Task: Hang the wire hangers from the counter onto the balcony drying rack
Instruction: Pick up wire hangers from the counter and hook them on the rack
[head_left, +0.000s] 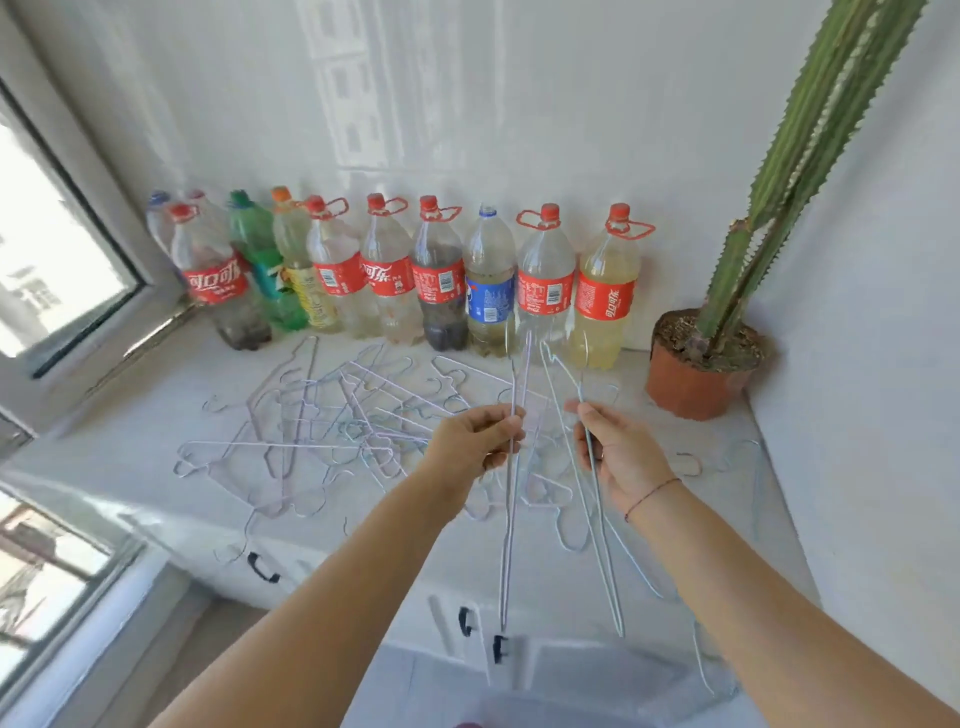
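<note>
A tangle of thin wire hangers (332, 421) lies spread on the white counter (130, 447). My left hand (475, 439) pinches a pale purple wire hanger (509, 519) that hangs edge-on above the counter's front. My right hand (618, 457) grips a light blue wire hanger (597, 499), also held upright, with more wire trailing below toward the lower right. The two hands are side by side, a short gap between them. No drying rack is in view.
A row of large plastic drink bottles (441, 275) stands along the back wall. A tall cactus in a brown pot (696, 374) fills the right corner. A window (47, 260) is on the left; cabinet doors with black handles (262, 569) sit under the counter.
</note>
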